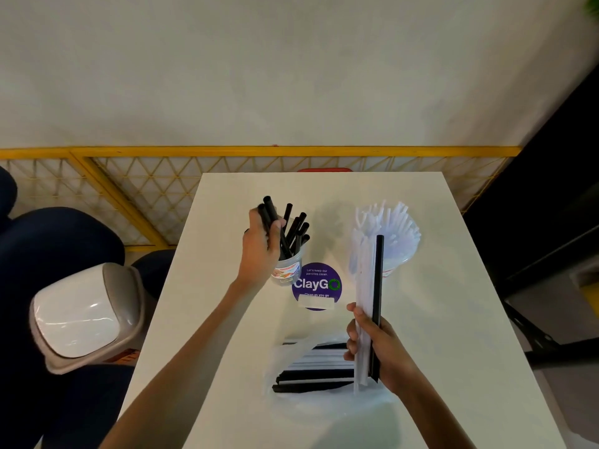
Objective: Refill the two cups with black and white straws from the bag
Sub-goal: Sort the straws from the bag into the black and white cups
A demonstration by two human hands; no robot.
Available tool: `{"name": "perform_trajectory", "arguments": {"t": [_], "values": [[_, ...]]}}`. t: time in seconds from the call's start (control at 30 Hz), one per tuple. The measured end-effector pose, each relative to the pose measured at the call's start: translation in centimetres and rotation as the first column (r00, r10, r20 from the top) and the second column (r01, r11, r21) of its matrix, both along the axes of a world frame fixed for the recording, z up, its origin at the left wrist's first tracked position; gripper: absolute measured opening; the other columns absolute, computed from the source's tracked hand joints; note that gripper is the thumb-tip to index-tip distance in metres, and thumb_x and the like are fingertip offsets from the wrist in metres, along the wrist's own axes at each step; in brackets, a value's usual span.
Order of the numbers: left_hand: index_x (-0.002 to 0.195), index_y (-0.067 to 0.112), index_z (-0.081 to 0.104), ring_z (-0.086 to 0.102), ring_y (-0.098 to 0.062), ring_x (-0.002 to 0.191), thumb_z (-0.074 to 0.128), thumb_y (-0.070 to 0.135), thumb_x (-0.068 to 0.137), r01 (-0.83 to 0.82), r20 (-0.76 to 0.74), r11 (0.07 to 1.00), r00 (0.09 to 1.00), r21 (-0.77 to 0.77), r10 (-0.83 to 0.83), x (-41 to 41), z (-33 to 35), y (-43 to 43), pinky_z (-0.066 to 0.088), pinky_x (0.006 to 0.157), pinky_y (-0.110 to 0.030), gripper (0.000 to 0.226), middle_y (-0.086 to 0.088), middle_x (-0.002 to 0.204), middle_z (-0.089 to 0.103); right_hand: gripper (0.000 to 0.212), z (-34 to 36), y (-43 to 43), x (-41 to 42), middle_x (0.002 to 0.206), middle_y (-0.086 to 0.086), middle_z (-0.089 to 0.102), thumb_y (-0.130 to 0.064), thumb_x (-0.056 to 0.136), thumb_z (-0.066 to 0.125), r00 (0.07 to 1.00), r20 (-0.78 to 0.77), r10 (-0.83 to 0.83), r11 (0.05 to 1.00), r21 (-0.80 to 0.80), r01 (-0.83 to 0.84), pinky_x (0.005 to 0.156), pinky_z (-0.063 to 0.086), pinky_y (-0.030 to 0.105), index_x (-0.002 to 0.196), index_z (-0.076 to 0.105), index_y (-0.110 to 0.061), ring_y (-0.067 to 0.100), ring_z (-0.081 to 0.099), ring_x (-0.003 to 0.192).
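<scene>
The white surface (437,319) carries everything. A clear plastic bag (285,354) lies toward its near edge, about midway along, with black and white straws lying flat inside. It is thin film, so I judge it limp and likely to slide if pulled one-handed.

Two clear cups stand toward the far edge. The left cup (288,270) holds black straws. The right cup (395,267) is crowded with white ones.

The left hand (261,251) is beside the left cup's rim, fingers curled round a few black straws (270,212) whose lower ends point down into that cup. The right hand (376,348) hovers above the bag, clasping an upright bundle of white straws (364,286) with one black straw (378,277) along its right side.

The straws look light, smooth and fairly stiff. They should crush if squeezed hard and slip out of a loose bundle, so a mid-length hold with even pressure seems best.

The white straws are pale against the surface and the clear cup, so no count is possible. The right hand covers part of the bag's opening, and the left hand covers that side of its cup. Whether the gripped black straws touch the cup's bottom I cannot tell.
</scene>
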State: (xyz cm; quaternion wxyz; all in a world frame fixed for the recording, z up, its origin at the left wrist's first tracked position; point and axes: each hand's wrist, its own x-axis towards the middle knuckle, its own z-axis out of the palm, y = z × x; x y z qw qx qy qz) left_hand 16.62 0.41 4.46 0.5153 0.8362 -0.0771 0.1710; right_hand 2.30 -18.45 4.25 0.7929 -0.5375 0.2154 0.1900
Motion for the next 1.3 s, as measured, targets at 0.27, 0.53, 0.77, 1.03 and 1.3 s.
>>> {"name": "perform_trajectory", "arguments": {"t": [0.27, 0.53, 0.77, 1.03, 1.3], "values": [[0.133, 0.004, 0.036, 0.056, -0.008, 0.077, 0.043, 0.000, 0.093, 0.012, -0.024, 0.996, 1.000, 0.087, -0.010, 0.1, -1.4, -0.4, 0.041, 0.067, -0.007, 0.040, -0.001, 0.095, 0.056, 0.015, -0.1, 0.5, 0.8, 0.055, 0.002, 0.050, -0.022, 0.097, 0.042, 1.000, 0.002, 0.019, 1.000, -0.013, -0.019, 0.047, 0.052, 0.027, 0.098, 0.056, -0.016, 0.012, 0.052, 0.044], [0.122, -0.001, 0.054, 0.041, -0.020, 0.119, 0.030, 0.020, 0.095, 0.009, 0.122, 0.844, 0.989, 0.537, -0.088, 0.3, -3.2, -0.4, 0.047, 0.092, -0.033, 0.042, -0.017, 0.125, 0.055, 0.016, -0.2, 0.8, 0.7, 0.055, 0.003, 0.052, -0.021, 0.096, 0.042, 0.999, 0.011, 0.032, 0.999, -0.006, -0.032, 0.047, 0.053, 0.028, 0.100, 0.056, -0.015, 0.013, 0.053, 0.046], [0.136, 0.004, 0.039, 0.033, -0.033, 0.135, 0.020, 0.047, 0.098, -0.098, 0.147, 0.548, 0.988, 0.831, -0.048, 1.1, -2.9, -0.2, 0.007, 0.114, -0.042, 0.060, -0.017, 0.141, 0.045, 0.017, -0.4, 0.7, 0.4, 0.058, 0.006, 0.050, -0.019, 0.096, 0.041, 0.998, 0.052, 0.035, 0.999, -0.014, -0.034, 0.049, 0.054, 0.030, 0.101, 0.056, -0.014, 0.014, 0.052, 0.047], [0.134, 0.004, 0.041, 0.041, -0.033, 0.132, 0.039, 0.048, 0.089, -0.149, 0.153, 0.506, 0.988, 0.850, 0.034, 1.3, -3.1, -1.5, 0.012, 0.114, -0.045, 0.063, -0.016, 0.139, 0.048, 0.016, 0.2, 0.7, 0.2, 0.058, 0.005, 0.050, -0.020, 0.096, 0.041, 0.997, 0.076, 0.028, 0.999, -0.030, -0.025, 0.049, 0.054, 0.029, 0.100, 0.055, -0.015, 0.013, 0.052, 0.046], [0.133, 0.000, 0.043, 0.043, -0.036, 0.129, 0.034, 0.025, 0.094, -0.174, 0.204, 0.753, 0.978, 0.635, 0.055, 0.1, -1.1, -3.2, 0.022, 0.112, -0.045, 0.047, -0.019, 0.134, 0.050, 0.016, 1.0, 0.3, 0.0, 0.057, 0.004, 0.051, -0.021, 0.096, 0.042, 0.998, 0.068, 0.012, 1.000, -0.025, -0.011, 0.048, 0.053, 0.029, 0.100, 0.056, -0.016, 0.014, 0.051, 0.047]]}}
